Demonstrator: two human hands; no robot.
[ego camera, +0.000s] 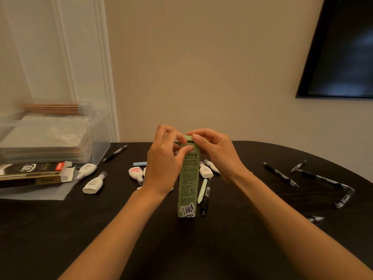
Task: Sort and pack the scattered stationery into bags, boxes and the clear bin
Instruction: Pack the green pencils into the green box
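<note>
The green box (pixel 187 178) stands upright on the dark table (pixel 242 249), base down for steadiness. The left hand (pixel 163 158) grips its upper side; the right hand (pixel 214 150) pinches the top flap, apparently working the closure. Loose pens (pixel 280 174) lie well apart

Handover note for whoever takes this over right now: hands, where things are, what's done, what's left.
Hands: left hand and right hand both pinch the top flap of the green box, which stands upright on the table. Its contents are not visible.
Done: bagged pencils lie on top of the bin, far left.
Open: the pen box lies in front of the bin with its end flap open.
Left: loose correction tapes around both boxes, a green pen beside the green box, black pens scattered to the right.
</note>
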